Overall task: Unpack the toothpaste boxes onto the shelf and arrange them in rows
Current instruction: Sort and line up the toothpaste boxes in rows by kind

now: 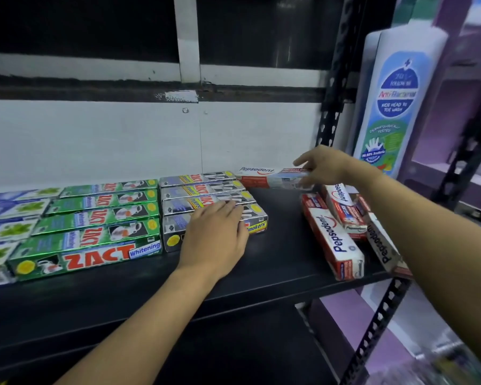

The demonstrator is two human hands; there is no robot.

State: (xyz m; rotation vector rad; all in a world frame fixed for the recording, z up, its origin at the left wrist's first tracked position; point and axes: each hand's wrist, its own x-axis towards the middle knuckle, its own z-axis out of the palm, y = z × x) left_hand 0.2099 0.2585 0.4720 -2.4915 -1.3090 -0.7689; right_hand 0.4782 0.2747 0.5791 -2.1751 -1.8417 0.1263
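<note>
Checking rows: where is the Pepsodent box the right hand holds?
Head view, right of centre: the Pepsodent box lies at the back of the shelf, beside the rearmost silver Zact box.

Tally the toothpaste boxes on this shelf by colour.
Green ZACT Whitening boxes: 4
Silver ZACT Smokers boxes: 4
Red-and-white Pepsodent boxes: 4
Blue-and-white boxes, cropped at the left edge: 4 visible
Total: 16 visible
</note>
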